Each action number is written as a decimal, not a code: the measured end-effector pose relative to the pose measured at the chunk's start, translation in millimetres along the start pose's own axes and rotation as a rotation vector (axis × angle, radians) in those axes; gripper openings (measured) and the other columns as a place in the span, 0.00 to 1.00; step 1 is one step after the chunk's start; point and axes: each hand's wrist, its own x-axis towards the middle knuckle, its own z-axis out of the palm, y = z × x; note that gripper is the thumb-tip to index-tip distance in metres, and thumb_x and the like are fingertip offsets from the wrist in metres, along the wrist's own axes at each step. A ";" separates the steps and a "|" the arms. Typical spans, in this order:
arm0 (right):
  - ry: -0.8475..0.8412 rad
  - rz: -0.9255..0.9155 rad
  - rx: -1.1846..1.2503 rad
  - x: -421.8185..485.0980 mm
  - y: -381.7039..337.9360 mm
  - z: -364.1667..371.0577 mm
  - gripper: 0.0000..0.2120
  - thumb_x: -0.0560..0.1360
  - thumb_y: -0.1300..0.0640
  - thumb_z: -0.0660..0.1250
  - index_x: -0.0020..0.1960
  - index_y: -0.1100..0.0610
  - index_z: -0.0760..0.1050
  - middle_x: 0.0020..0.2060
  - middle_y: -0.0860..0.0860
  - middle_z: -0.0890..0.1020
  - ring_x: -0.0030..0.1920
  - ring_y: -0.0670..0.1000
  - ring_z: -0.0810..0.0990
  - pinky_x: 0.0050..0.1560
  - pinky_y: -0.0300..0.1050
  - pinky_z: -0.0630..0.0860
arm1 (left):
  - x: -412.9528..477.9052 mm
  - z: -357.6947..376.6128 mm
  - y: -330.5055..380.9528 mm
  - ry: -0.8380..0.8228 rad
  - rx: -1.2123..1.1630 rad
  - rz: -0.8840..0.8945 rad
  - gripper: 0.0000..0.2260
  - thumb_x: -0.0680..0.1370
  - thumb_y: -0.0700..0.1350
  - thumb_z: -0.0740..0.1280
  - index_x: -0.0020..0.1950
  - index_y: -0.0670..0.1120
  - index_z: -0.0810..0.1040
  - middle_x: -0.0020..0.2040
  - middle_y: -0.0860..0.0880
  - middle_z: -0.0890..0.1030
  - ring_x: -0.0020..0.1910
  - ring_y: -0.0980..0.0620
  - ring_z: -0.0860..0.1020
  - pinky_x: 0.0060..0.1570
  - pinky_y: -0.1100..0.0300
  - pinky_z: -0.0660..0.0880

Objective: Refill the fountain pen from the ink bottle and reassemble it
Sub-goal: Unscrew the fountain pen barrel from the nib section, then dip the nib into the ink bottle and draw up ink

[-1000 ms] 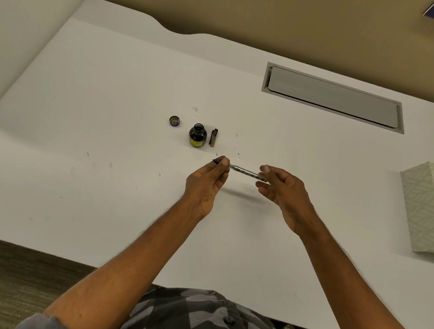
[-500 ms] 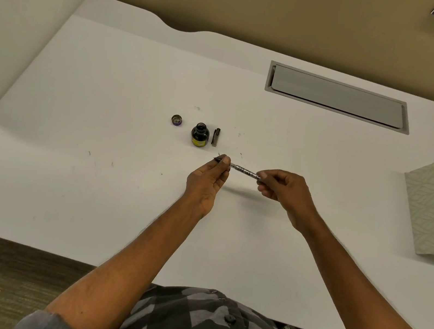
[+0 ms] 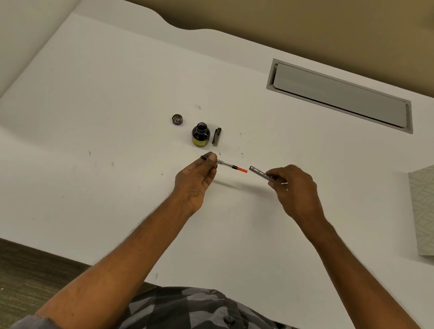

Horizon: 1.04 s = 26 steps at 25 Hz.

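Head view: your left hand (image 3: 194, 179) pinches the pen's front section (image 3: 223, 163), red-tipped converter exposed; your right hand (image 3: 296, 190) grips the separated barrel (image 3: 259, 172) just beside it, near the open ink bottle (image 3: 200, 134).

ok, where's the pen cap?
Head view: the pen cap lies on the desk just right of the open ink bottle, beyond the left hand.

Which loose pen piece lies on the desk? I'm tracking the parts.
The pen cap, lying just right of the ink bottle; the other two pieces are held in hands.
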 end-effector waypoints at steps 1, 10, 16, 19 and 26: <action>0.028 0.008 0.003 2.0 3.0 2.6 0.09 0.78 0.60 0.73 0.57 0.52 0.85 0.49 0.49 0.84 0.51 0.52 0.82 0.53 0.47 0.78 | 1.0 -1.6 2.3 0.012 -0.007 0.001 0.07 0.76 0.36 0.72 0.54 0.40 0.83 0.46 0.47 0.85 0.45 0.54 0.83 0.48 0.65 0.82; -0.015 0.301 0.277 45.7 -30.0 58.7 0.13 0.77 0.59 0.73 0.61 0.57 0.80 0.43 0.49 0.83 0.48 0.54 0.85 0.49 0.42 0.74 | 7.6 -12.8 21.4 0.075 -0.063 -0.040 0.03 0.76 0.39 0.74 0.48 0.41 0.83 0.39 0.48 0.84 0.38 0.56 0.83 0.42 0.65 0.82; 0.063 0.343 0.264 80.1 -51.4 85.7 0.11 0.75 0.60 0.73 0.56 0.58 0.81 0.46 0.53 0.87 0.50 0.55 0.84 0.50 0.41 0.72 | 18.2 -16.5 33.9 0.099 -0.067 -0.032 0.04 0.75 0.40 0.75 0.48 0.41 0.84 0.40 0.47 0.85 0.39 0.55 0.83 0.45 0.64 0.82; 0.086 0.362 0.252 91.0 -54.5 89.8 0.12 0.74 0.59 0.74 0.56 0.58 0.80 0.46 0.54 0.86 0.50 0.55 0.83 0.48 0.40 0.68 | 24.6 -16.1 38.8 0.096 -0.067 -0.036 0.04 0.76 0.40 0.74 0.49 0.41 0.84 0.41 0.47 0.85 0.40 0.54 0.85 0.46 0.63 0.83; 0.088 0.412 0.292 93.2 -54.1 89.2 0.16 0.73 0.55 0.77 0.59 0.57 0.79 0.44 0.52 0.85 0.49 0.53 0.84 0.54 0.46 0.77 | 36.0 -15.2 42.6 0.102 -0.087 -0.091 0.03 0.75 0.39 0.74 0.48 0.41 0.83 0.42 0.47 0.85 0.41 0.54 0.85 0.47 0.62 0.83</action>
